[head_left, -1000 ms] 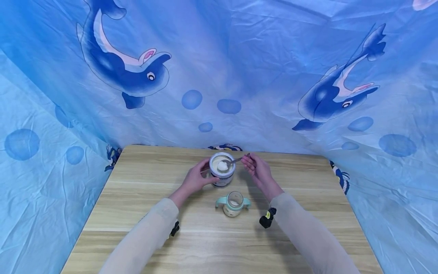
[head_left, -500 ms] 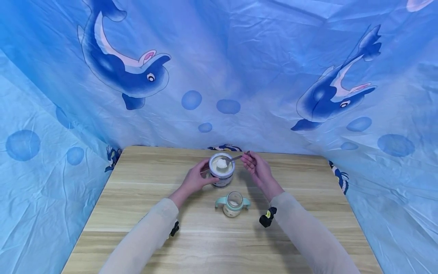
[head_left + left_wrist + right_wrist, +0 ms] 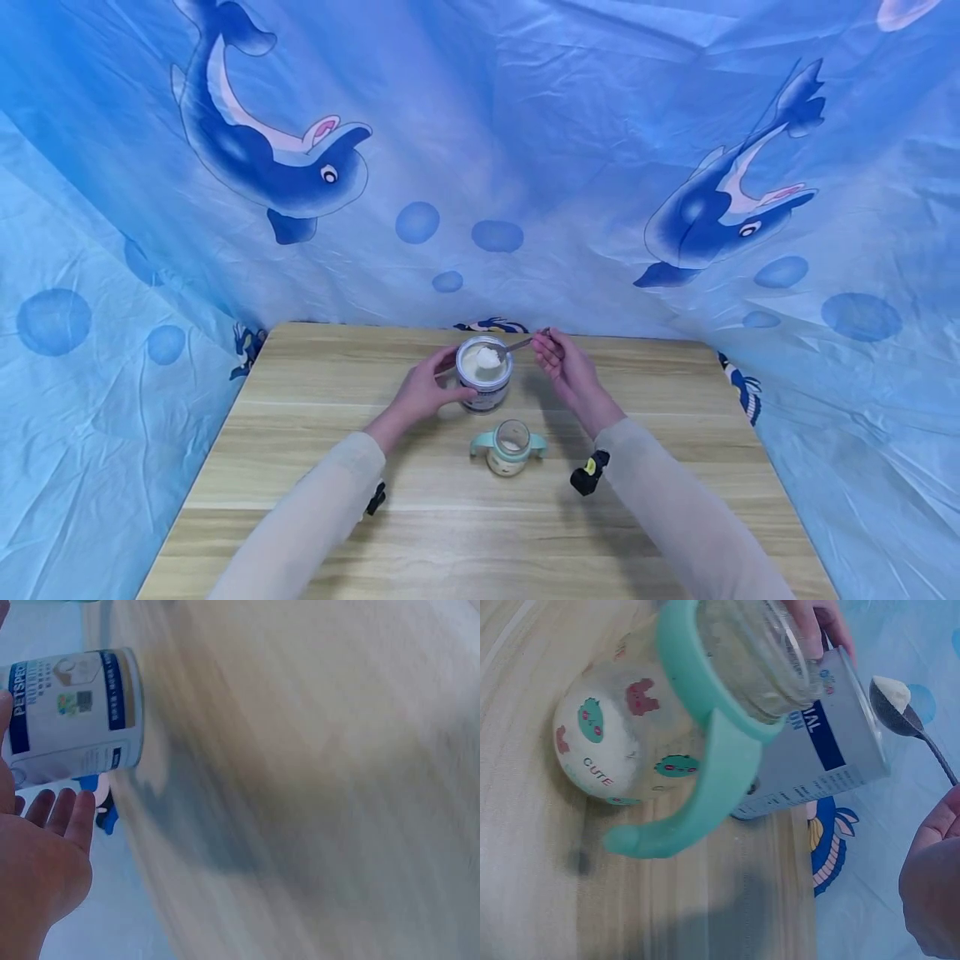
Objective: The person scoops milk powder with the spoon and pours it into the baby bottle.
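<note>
My left hand [image 3: 422, 392] grips a white can [image 3: 484, 400] by its side, thumb in front and fingers behind. In the left wrist view, blue lettering shows on the can's label. My right hand [image 3: 573, 373] pinches the handle of a metal spoon [image 3: 934, 754]. A heap of white powder [image 3: 892, 693] fills the spoon's bowl, which overlaps the can's open mouth in the head view. Pale powder shows inside the can. Nearer the person, a clear bottle [image 3: 506, 460] with a mint-green two-handled collar [image 3: 731, 761] stands upright and uncapped, some white powder inside.
All of this is on a wood-grain table [image 3: 315, 467]. Blue cloth [image 3: 495, 167] printed with dolphins hangs behind and beside it. A small black device [image 3: 588, 475] is worn at the right wrist, another [image 3: 377, 499] at the left.
The spoon with its powder has risen slightly over the can's mouth. My left hand keeps its grip, and the bottle stays put. The head view shifts a little.
</note>
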`<state>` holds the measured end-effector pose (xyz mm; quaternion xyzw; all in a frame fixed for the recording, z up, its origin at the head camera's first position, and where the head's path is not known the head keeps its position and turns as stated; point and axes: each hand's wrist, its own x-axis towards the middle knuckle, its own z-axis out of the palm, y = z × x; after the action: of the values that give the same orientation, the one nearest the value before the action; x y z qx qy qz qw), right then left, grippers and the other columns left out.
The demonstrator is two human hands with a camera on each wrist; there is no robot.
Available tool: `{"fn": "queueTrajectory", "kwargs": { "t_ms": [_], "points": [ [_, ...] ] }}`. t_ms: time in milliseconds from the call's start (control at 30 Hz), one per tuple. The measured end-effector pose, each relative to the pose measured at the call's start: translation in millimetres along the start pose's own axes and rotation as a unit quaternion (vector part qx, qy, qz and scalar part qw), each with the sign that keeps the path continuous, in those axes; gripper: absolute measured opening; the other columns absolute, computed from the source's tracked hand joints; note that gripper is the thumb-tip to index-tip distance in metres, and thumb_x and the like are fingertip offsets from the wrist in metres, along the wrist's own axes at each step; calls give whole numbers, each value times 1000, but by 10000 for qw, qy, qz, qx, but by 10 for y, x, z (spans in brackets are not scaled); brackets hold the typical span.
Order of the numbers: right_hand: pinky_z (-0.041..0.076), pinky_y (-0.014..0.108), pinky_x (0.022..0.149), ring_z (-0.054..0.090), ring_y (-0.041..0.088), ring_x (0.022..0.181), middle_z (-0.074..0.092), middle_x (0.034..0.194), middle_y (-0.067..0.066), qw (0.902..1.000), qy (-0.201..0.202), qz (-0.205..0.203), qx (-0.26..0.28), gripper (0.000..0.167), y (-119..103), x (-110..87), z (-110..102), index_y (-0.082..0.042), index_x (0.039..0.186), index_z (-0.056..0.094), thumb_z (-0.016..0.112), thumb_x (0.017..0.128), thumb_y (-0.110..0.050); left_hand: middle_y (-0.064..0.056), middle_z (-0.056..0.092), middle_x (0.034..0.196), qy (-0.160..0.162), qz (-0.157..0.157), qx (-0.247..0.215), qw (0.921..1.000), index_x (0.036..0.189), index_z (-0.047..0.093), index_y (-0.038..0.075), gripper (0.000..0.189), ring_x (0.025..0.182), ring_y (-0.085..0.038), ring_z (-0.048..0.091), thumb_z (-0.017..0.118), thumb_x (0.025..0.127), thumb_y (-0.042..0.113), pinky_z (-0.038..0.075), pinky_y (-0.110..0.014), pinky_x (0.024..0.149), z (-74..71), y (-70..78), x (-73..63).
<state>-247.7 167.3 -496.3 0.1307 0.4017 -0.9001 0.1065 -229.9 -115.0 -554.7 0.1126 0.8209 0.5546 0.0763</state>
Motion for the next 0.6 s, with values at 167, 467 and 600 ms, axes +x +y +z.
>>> {"fn": "queueTrajectory", "kwargs": {
  "t_ms": [167, 467, 600],
  "points": [
    [63, 19, 77, 77, 12, 82, 80, 90, 5, 9999, 92, 63, 86, 24, -85, -23, 27, -6, 102, 70, 54, 114, -18, -13, 51, 162, -109, 133, 199, 9997, 164, 40, 10, 105, 147, -35, 51, 98, 78, 28, 46, -50, 122, -134, 86, -1],
    [63, 19, 75, 76, 13, 80, 79, 89, 6, 9993, 66, 152, 333, 24, -203, -139, 25, -6, 99, 72, 55, 113, -17, -11, 48, 164, -301, 376, 498, 9976, 164, 40, 12, 105, 149, -34, 49, 98, 78, 25, 45, -50, 122, -290, 283, -87],
    [63, 19, 73, 77, 12, 78, 79, 87, 5, 9993, 50, 214, 313, 28, -221, -229, -15, -7, 97, 73, 54, 114, -17, -13, 49, 163, -457, 546, 586, 9957, 164, 40, 10, 105, 147, -35, 50, 98, 78, 23, 46, -51, 121, -312, 342, -167]
  ]
}}
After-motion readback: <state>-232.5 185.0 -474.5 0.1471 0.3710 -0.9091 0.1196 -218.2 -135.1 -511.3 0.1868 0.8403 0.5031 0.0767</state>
